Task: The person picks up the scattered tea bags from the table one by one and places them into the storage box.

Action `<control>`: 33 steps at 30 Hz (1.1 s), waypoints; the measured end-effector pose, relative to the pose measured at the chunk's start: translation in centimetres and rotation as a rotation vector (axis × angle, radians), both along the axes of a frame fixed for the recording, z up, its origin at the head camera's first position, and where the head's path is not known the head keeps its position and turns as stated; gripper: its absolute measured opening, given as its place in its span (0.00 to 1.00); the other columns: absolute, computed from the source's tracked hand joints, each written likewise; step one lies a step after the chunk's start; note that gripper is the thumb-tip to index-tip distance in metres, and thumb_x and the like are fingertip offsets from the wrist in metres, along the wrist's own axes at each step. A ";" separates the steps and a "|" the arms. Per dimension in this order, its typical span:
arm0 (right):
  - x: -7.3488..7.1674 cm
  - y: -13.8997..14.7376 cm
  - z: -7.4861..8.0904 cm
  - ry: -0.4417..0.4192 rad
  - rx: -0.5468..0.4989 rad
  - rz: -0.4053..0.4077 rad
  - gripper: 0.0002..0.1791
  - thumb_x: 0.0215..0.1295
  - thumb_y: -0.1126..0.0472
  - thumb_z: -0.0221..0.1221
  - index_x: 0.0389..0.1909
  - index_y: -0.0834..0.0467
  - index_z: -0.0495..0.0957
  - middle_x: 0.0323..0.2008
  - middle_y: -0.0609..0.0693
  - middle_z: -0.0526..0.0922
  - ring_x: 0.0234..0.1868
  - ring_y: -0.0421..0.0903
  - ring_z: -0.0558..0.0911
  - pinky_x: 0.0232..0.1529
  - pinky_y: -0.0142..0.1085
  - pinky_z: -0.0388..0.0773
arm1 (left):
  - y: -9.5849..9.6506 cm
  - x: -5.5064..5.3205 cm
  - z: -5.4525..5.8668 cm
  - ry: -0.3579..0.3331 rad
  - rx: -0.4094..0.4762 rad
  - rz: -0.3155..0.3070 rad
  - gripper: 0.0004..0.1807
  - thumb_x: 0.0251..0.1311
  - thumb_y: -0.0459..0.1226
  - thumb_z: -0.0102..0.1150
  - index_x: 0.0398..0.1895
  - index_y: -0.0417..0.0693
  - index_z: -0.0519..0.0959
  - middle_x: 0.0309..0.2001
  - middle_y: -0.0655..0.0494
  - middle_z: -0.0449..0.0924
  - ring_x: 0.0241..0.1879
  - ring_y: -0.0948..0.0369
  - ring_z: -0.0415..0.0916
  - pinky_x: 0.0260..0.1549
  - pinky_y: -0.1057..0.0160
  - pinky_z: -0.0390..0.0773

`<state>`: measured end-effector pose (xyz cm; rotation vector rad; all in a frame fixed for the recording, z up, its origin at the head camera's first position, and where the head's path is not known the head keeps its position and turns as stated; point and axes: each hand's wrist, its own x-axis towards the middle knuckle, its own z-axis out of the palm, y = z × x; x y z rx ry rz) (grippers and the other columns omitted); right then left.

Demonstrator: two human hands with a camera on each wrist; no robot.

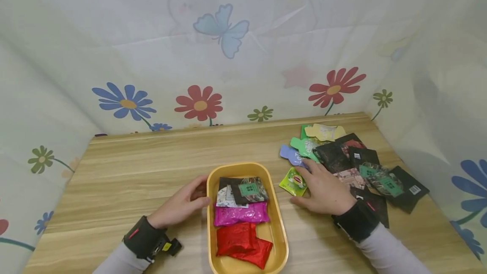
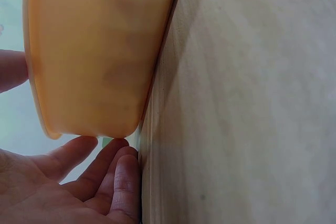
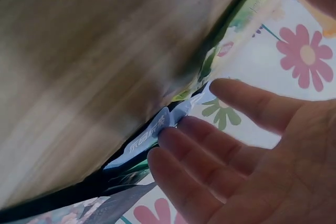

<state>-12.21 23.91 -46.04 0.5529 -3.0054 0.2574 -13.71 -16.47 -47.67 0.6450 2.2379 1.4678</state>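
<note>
A yellow plastic bin (image 1: 279, 236) stands in front of me, holding black-and-silver sachets (image 1: 251, 190), a shiny magenta packet (image 1: 241, 214) and red foil packets (image 1: 236, 240). My left hand (image 1: 179, 206) rests against its left side; in the left wrist view the thumb touches the rim and the loosely bent fingers (image 2: 125, 182) lie at the bin's end. Right of the bin, my right hand (image 1: 325, 189) reaches over a small green-yellow tea bag sachet (image 1: 294, 182), fingers spread and relaxed. Its fingertips are right at a blue tag-shaped packet (image 1: 292, 154).
At the table's right lie green (image 1: 304, 146) and pale yellow (image 1: 325, 132) tag-shaped packets. Several dark sachets (image 1: 335, 156) overlap beside them, some with green labels (image 1: 392, 184). A printed curtain (image 1: 266, 75) hangs along the table's back edge and both sides.
</note>
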 end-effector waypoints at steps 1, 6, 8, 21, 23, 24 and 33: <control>0.0 -0.1 -0.1 0.011 0.007 -0.004 0.50 0.46 0.27 0.64 0.66 0.55 0.74 0.63 0.61 0.70 0.59 0.58 0.74 0.52 0.55 0.77 | 0.0 0.0 0.0 0.001 -0.002 0.000 0.33 0.67 0.40 0.55 0.75 0.50 0.60 0.65 0.50 0.71 0.60 0.53 0.74 0.58 0.62 0.73; 0.0 -0.2 -0.5 0.056 0.011 0.006 0.50 0.45 0.29 0.66 0.64 0.58 0.76 0.50 0.56 0.73 0.48 0.52 0.77 0.44 0.49 0.79 | 0.0 -0.1 -0.1 0.000 0.001 -0.003 0.33 0.67 0.40 0.55 0.75 0.50 0.61 0.66 0.50 0.70 0.62 0.53 0.73 0.59 0.61 0.73; -0.1 -0.2 -0.6 0.073 -0.002 0.020 0.49 0.45 0.30 0.67 0.63 0.59 0.76 0.48 0.55 0.74 0.45 0.50 0.77 0.44 0.47 0.79 | 0.0 -0.2 -0.1 0.000 0.004 -0.002 0.33 0.67 0.40 0.55 0.74 0.49 0.61 0.66 0.50 0.70 0.62 0.53 0.73 0.59 0.60 0.73; -0.2 -0.7 -0.3 0.103 -0.047 0.054 0.40 0.44 0.39 0.71 0.57 0.58 0.80 0.39 0.48 0.73 0.36 0.43 0.72 0.37 0.41 0.75 | -0.1 0.0 -0.2 0.011 -0.001 -0.001 0.33 0.67 0.40 0.55 0.75 0.49 0.61 0.66 0.50 0.70 0.62 0.53 0.73 0.59 0.61 0.73; -0.3 -0.8 -0.3 0.099 -0.044 0.050 0.39 0.43 0.40 0.71 0.56 0.58 0.80 0.38 0.48 0.72 0.34 0.43 0.71 0.35 0.40 0.74 | -0.1 0.0 -0.2 0.009 -0.002 0.001 0.33 0.67 0.40 0.55 0.75 0.49 0.61 0.66 0.50 0.70 0.62 0.53 0.73 0.59 0.61 0.73; -0.3 -0.8 -0.3 0.098 -0.041 0.049 0.39 0.43 0.41 0.71 0.56 0.57 0.80 0.37 0.48 0.72 0.34 0.43 0.70 0.34 0.39 0.73 | -0.1 0.0 -0.2 0.009 -0.003 0.003 0.33 0.67 0.40 0.55 0.75 0.50 0.61 0.67 0.50 0.70 0.62 0.53 0.73 0.59 0.61 0.73; -0.3 -1.2 -0.3 0.095 -0.016 0.044 0.37 0.40 0.43 0.68 0.54 0.56 0.80 0.36 0.47 0.71 0.32 0.42 0.69 0.33 0.38 0.72 | -0.1 0.0 -0.1 0.014 -0.011 0.008 0.33 0.67 0.40 0.55 0.75 0.51 0.61 0.66 0.51 0.70 0.62 0.54 0.73 0.59 0.61 0.72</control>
